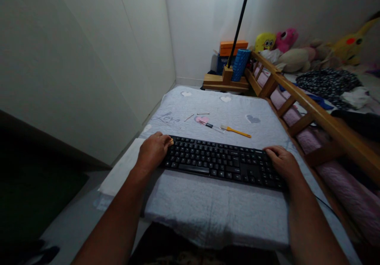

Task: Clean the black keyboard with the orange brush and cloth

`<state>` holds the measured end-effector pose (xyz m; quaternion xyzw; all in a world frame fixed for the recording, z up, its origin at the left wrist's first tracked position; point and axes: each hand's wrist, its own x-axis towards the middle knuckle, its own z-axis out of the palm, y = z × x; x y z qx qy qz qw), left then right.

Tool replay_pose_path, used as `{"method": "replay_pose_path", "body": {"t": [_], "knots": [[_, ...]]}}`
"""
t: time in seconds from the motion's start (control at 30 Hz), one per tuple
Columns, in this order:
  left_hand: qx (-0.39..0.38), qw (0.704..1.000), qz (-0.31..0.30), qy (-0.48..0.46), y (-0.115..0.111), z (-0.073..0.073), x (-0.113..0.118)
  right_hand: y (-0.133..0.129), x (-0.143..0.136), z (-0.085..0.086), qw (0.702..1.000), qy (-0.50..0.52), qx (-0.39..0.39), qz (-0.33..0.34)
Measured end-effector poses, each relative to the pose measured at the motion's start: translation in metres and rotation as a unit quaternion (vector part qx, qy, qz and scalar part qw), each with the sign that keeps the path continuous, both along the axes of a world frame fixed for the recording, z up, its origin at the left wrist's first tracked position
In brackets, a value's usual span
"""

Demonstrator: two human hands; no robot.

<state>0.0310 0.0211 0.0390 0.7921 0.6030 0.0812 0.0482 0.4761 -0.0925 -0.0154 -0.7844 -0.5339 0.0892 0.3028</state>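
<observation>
A black computer keyboard (208, 160) lies across the front of the cloth-covered table, keys up. At its upper left corner, my left hand (154, 148) is closed, with a small yellowish piece (171, 142) between its fingers that I cannot make out further. My right hand (282, 162) grips the keyboard's right end, fingers over the far corner; part of that end is hidden under the hand. Beyond the keyboard lie a small brush with a yellow handle (237, 131), a clear slim tool with a black middle (209, 125) and two cotton swabs, one of them slanted (189, 117).
A pale quilted cloth (213, 205) covers the table. A white sheet (121, 170) lies at its left edge. Along the right runs a wooden bed rail (320, 106), with soft toys behind it. A tall cabinet (89, 51) stands left; a lamp stand (227, 77) is at the back.
</observation>
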Motion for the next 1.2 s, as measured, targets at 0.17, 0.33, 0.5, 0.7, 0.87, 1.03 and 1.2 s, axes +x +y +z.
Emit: {"method": "replay_pose_path", "body": {"t": [0.17, 0.33, 0.5, 0.7, 0.87, 1.03, 1.2], "knots": [[-0.004, 1.0, 0.011, 0.01, -0.001, 0.001, -0.001, -0.001, 0.0, 0.0, 1.0, 0.002, 0.002, 0.0], [-0.007, 0.999, 0.03, 0.032, 0.0, 0.004, -0.002, 0.0, 0.0, -0.001, 1.0, 0.004, 0.007, 0.003], [-0.001, 0.998, 0.051, 0.045, 0.003, 0.004, -0.009, 0.0, 0.002, -0.002, 1.0, -0.001, -0.001, 0.006], [0.02, 0.998, 0.039, 0.044, -0.003, 0.008, 0.003, 0.0, 0.002, -0.003, 1.0, -0.008, 0.001, 0.009], [0.02, 0.999, -0.012, 0.034, -0.006, 0.002, 0.016, 0.0, 0.001, -0.002, 1.0, -0.011, -0.001, 0.008], [0.013, 0.999, 0.013, 0.048, -0.004, 0.001, 0.005, 0.001, 0.0, -0.001, 1.0, -0.007, -0.009, 0.008], [0.01, 0.997, 0.03, 0.07, -0.004, 0.007, -0.002, 0.001, -0.001, 0.0, 1.0, -0.004, -0.005, 0.005]]}}
